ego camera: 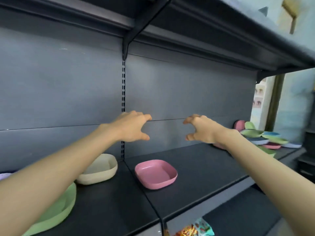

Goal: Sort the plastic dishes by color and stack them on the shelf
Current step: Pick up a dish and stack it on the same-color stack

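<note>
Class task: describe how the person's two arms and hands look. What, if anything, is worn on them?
Both forearms are bare to the picture's edge, no sleeves. The left hand and right hand carry no gloves, watch, bracelet or visible ring.

The person shows as two slim forearms, both bare along all of their visible length. The left forearm (56, 169) looks broad at the near edge of the view and narrows toward the wrist farther in, and the right forearm (265, 169) does the same on the right. The left hand (131, 127) and the right hand (200, 129) are bare as well, with slender fingers and bare wrists; the fingernails are too blurred to make out.
</note>
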